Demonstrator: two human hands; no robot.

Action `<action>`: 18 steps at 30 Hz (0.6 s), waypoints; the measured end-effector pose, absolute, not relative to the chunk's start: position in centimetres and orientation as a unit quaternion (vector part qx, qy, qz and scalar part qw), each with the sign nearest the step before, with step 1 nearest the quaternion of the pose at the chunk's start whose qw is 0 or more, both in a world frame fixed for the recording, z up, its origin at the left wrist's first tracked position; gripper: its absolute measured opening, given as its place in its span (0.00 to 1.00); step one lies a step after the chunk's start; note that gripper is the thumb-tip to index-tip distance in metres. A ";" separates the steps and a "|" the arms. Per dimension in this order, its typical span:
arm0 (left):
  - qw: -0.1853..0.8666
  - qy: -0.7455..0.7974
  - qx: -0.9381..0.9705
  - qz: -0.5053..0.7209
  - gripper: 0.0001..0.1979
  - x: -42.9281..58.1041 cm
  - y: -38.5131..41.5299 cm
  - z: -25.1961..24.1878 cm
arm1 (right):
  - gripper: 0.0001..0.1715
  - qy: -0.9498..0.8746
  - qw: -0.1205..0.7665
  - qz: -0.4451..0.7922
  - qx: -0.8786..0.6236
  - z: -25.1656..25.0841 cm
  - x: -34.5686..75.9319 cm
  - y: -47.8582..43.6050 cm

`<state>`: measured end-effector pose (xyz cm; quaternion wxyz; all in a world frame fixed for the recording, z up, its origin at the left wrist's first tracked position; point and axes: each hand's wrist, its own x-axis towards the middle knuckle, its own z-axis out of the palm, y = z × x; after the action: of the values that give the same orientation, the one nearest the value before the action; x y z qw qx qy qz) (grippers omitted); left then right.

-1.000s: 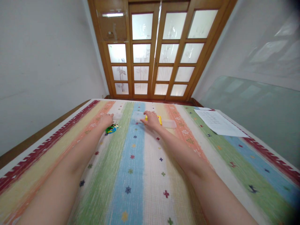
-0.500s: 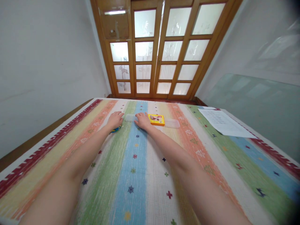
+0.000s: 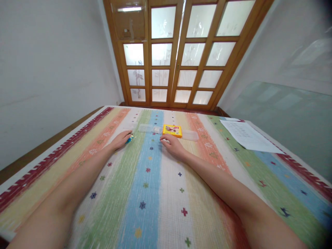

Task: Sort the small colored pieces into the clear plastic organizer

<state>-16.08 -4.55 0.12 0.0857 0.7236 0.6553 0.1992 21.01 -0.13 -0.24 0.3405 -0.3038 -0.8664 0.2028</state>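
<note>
Left hand (image 3: pixel 120 140), hold unclear, curves beside small blue-and-white pieces (image 3: pixel 130 139) at its three o'clock; a sideways brush could scatter them. Right hand (image 3: pixel 173 145), half-curled, seemingly empty, has a yellow rectangular box (image 3: pixel 172 131) at twelve o'clock.

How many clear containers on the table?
3 distinct: right container, beside the yellow box; middle container, just left of the box; left container, farther left. A faint fourth may lie beyond the left hand.

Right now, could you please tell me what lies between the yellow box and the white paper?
In the head view, a flat, clear plastic piece lies beside the yellow box, then bare striped tablecloth runs to the white paper.
</note>
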 end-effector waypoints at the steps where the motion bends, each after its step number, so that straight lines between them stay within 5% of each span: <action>1: 0.095 0.653 0.724 0.201 0.26 -15.2 -4.2 0.2 | 0.14 -0.868 0.333 0.209 -0.302 -0.3 21.3 -0.6; 18: 0.183 0.506 0.790 0.294 0.19 0.9 -2.7 -1.6 | 0.18 -0.732 0.446 0.284 -0.429 -1.5 26.1 2.1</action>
<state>0.90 -2.72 -1.61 0.1829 0.7900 0.5061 0.2938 26.11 2.13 -1.53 0.4464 -0.4289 -0.7323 0.2837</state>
